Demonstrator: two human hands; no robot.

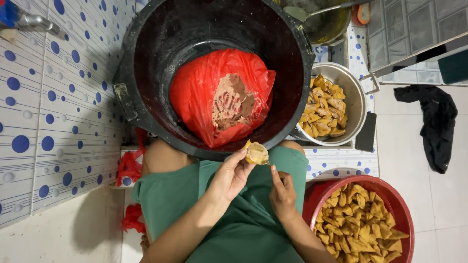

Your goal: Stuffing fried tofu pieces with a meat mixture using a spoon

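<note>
1. So, my left hand (229, 176) has its grip pinched on a fried tofu puff (256, 153), right at the near rim of the black tub (146, 58).
2. My right hand (282, 192) sits just below the puff, fingers loosely curled and holding nothing that I can make out.
3. Looks like the stuffing step; next move needs paste from the red bag (200, 87) in the tub.

A big bucket (146, 73) stands far from the person, in the middle, with a plastic bag (204, 92) of paste (233, 103) lying in it. Right of the bucket sits a metal pot (355, 102) holding fried pieces (325, 106). Near and right of the person's lap is a basin (390, 195) filled with more fried pieces (358, 224). The left hand (229, 178) holds one fried piece (256, 153) over the bucket's near rim; the right hand (282, 192) is just right of it. A cloth (434, 122) lies on the floor at far right.
</note>
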